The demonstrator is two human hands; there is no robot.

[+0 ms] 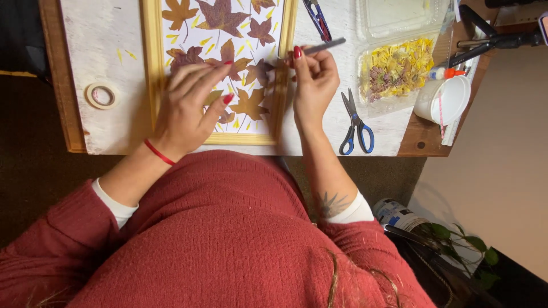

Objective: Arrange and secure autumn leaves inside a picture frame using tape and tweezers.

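Looking down from the head camera, I see both hands at work over a wooden picture frame that lies flat on the white table. Inside the frame sits a white sheet covered with pressed maple leaves in red, brown and orange, with small yellow petals scattered among them. My left hand rests spread and flat on the lower part of the sheet, fingers loosely apart and pressing the leaves down, gripping nothing. My right hand hovers at the frame's right edge, fingers pinched together around grey tweezers, whose handle juts up and to the right; the tips are hidden behind the fingers. Just left of those fingers a brown leaf lies close to the frame's right rail, and I cannot tell whether the tweezers touch it.

Blue-handled scissors lie on the table just right of the right wrist. A clear plastic container of dried yellow petals stands beyond them, with a white cup and a small glue bottle with an orange tip beside it. A roll of tape lies well left of the frame. Small pliers with dark handles lie above the right hand.
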